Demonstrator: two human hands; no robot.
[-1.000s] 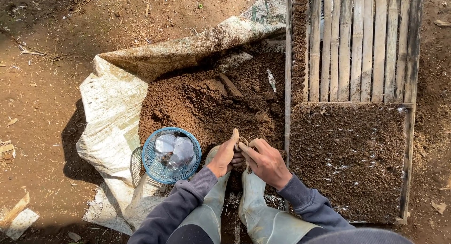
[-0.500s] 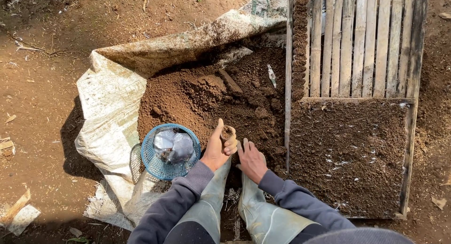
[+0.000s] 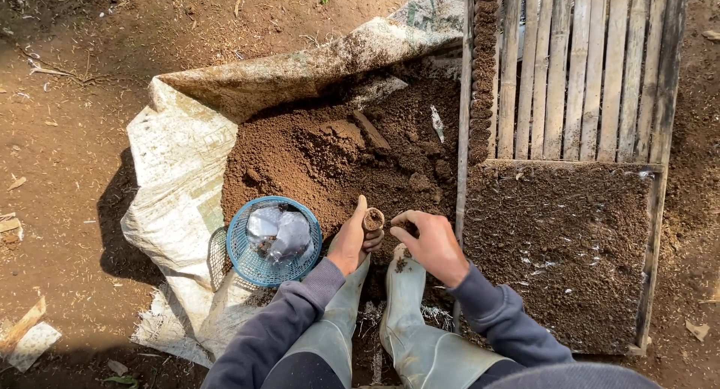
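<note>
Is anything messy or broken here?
Nothing looks broken. The soil heap sits on a crumpled white sack, some bits stick to the boots, and the blue basket stands upright. The left hand holds a small soil-filled pot upright.

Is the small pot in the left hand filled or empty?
Filled: the pot, upright in the left hand, shows brown soil up to its rim.

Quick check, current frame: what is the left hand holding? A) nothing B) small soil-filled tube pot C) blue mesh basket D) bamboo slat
B: the left hand grips a small round soil-filled pot upright over the soil pile; the blue basket sits apart, untouched, beside it.
</note>
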